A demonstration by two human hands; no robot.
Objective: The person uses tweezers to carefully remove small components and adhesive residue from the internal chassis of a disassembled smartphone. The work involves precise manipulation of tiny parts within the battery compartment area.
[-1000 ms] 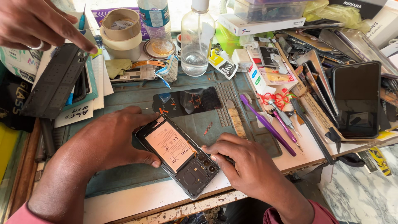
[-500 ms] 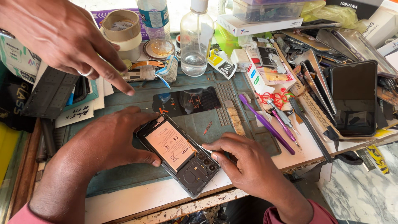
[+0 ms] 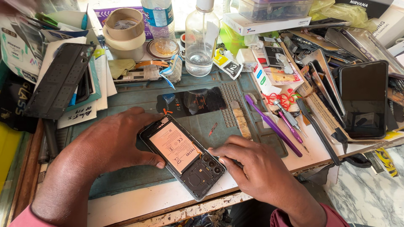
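The opened phone (image 3: 183,155) lies diagonally, camera end toward the right hand (image 3: 256,172), whose curled fingertips touch it, while the left hand (image 3: 113,143) clasps its upper-left end

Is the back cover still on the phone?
No, the phone lies open under both hands, its tan battery and dark inner parts showing.

Bright, even daylight, blown out along the top edge. Shadows are soft. The top-left corner is motion-blurred; the rest is sharp.
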